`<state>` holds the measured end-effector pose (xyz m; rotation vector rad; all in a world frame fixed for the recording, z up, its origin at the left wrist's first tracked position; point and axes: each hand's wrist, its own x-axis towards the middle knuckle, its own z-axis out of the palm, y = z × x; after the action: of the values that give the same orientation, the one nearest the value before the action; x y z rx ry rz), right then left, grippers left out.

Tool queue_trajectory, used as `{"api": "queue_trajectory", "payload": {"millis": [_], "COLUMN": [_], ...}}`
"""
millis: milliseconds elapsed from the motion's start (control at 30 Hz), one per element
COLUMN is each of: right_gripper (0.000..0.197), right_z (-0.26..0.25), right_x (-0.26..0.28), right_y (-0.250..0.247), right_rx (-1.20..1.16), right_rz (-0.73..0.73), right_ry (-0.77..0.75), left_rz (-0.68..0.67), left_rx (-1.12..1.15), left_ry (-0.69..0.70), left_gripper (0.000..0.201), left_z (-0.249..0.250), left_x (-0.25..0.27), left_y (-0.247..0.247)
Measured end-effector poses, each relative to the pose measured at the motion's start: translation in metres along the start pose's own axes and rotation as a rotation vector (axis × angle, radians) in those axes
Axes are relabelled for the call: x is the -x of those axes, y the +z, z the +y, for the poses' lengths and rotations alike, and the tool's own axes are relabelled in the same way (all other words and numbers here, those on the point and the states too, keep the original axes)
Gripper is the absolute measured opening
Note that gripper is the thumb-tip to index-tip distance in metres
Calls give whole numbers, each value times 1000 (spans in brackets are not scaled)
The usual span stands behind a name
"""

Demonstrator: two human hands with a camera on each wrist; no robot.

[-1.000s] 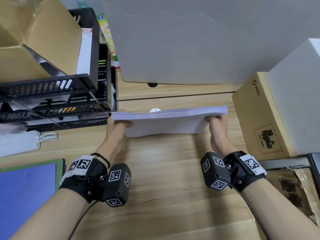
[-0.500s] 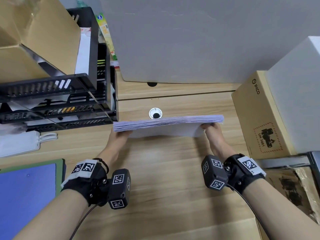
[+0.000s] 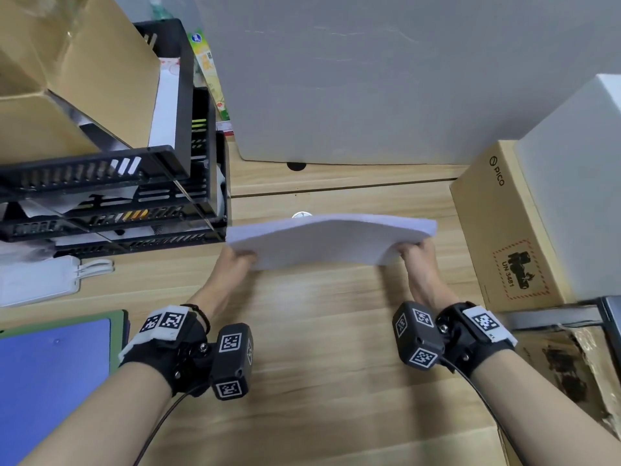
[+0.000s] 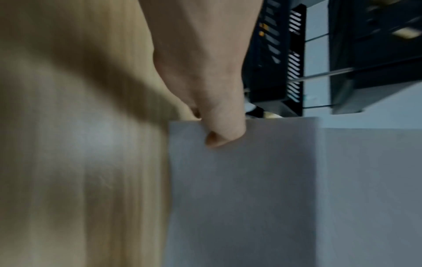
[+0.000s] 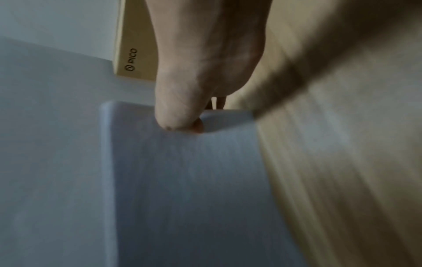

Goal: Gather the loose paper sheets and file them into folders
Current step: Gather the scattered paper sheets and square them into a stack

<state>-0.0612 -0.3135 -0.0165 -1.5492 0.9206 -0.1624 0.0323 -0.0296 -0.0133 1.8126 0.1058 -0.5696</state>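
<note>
A stack of white paper sheets (image 3: 331, 240) stands on its long edge above the wooden desk, bowed slightly upward in the middle. My left hand (image 3: 237, 260) pinches its left end and my right hand (image 3: 416, 253) pinches its right end. In the left wrist view my thumb lies on the near face of the paper stack (image 4: 242, 189); the right wrist view shows the same grip, thumb on the paper stack (image 5: 182, 180). The other fingers are hidden behind the sheets. A blue folder (image 3: 50, 375) on a green one lies at the lower left.
A black tiered paper tray (image 3: 111, 196) with cardboard boxes on top stands at the left. A PICO cardboard box (image 3: 497, 223) and a white box (image 3: 578, 183) stand at the right. A grey partition (image 3: 369, 79) closes the back. A white power strip (image 3: 37, 280) lies at the left.
The stack dropped toward the desk half a second ago and is now raised again, with its top edge tipped and bowed. Both hands kept their grip on the ends.
</note>
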Motion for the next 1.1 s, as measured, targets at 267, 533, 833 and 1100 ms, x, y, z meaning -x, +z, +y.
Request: {"api": "queue_trajectory", "payload": {"millis": [267,533,833,1100], "right_gripper": [34,19,31,8], "right_z": [11,26,41,35], "right_x": [13,4,24,37], "right_y": [-24,-37,-48,-3], "right_rx": [0,187,4,-404], "right_rz": [-255,-274,-161,-105], "right_ry": [0,52,241,284], "left_rz": [-164,-154,-113,-242], "left_rx": [104,-156,234,554], "left_ry": [-168,18,-67,-160], "left_gripper": [12,22,39,37], "left_z": [-13,1,18,23], "left_x": [-12,-24,-20,-4], "left_y": [-15,-29,-22,33]}}
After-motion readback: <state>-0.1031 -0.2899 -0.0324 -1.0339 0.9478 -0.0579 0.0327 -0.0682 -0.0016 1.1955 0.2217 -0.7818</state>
